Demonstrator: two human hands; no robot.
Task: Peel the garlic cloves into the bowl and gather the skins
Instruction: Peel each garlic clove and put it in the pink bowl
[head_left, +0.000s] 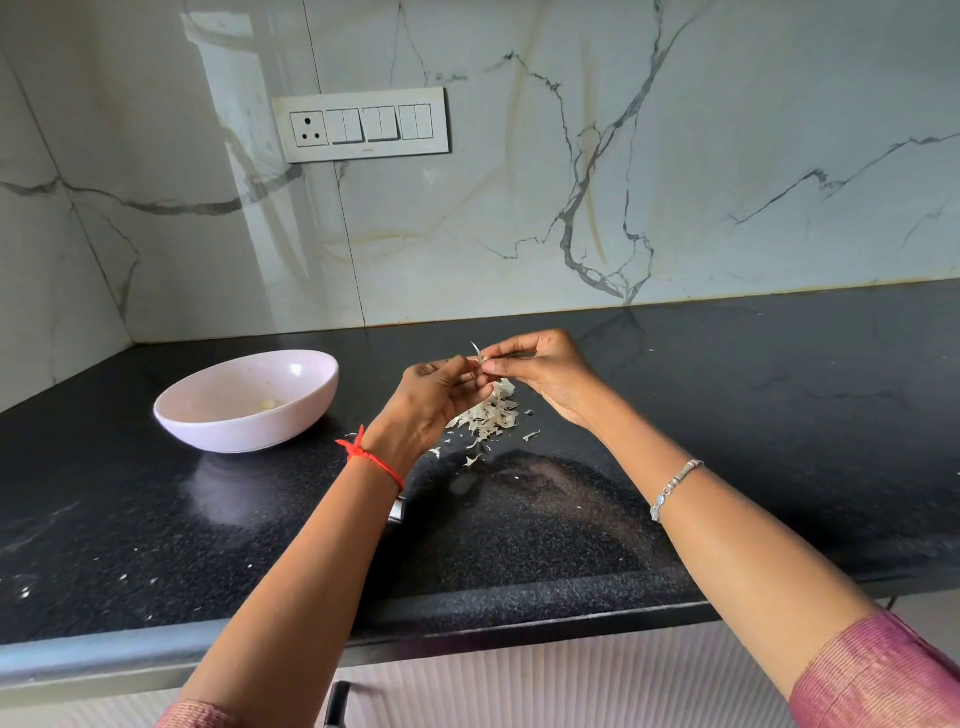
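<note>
Beyond our sleeves (883, 675), left hand (431, 400) and right hand (545, 374) pinch 1 clove (480, 361) over the skins (491, 413); we'd best peel slowly.

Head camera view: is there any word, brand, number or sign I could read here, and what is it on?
No text here can be read.
Switch plate: a faint mark on its lower edge, perhaps a brand, too small to read.
Bowl, countertop and marble wall: no writing shows.
</note>
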